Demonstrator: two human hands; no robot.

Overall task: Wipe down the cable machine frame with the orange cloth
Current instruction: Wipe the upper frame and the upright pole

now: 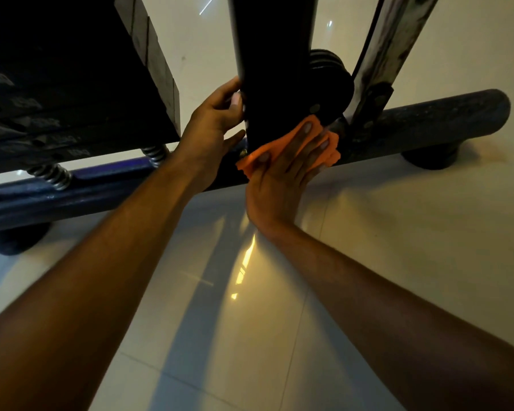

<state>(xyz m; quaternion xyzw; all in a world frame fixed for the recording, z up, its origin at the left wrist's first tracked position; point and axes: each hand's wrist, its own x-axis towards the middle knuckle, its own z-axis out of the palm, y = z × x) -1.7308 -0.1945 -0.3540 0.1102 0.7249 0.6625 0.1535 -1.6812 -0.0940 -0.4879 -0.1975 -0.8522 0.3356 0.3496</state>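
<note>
The person bends low over the foot of the cable machine, and both bare arms reach forward to it. The right hand [282,176] lies flat on the orange cloth [291,149], with the fingers straight and a little spread, and it presses the cloth against the bottom of the dark upright post [273,69], just where this post meets the round base bar [422,126]. So this grip is open and flat; it does not curl around anything, it only pushes the cloth onto the metal. The cloth is crumpled, and its edges come out from under the fingers on both sides.

The left hand [217,114] holds the same post from its left side, a bit higher than the cloth. Its thumb lies on the front face and the other fingers go around behind the post, where I cannot see them. This grip is closed on the post.

To the left of the post hangs the black weight stack [72,84], and under it two metal springs [51,176] stand on the base bar. To the right a worn silver rail [389,54] goes up at an angle, and a black pulley wheel [330,72] sits between it and the post. The base bar rests on round black feet [431,158] on the shiny tiled floor [279,321].
</note>
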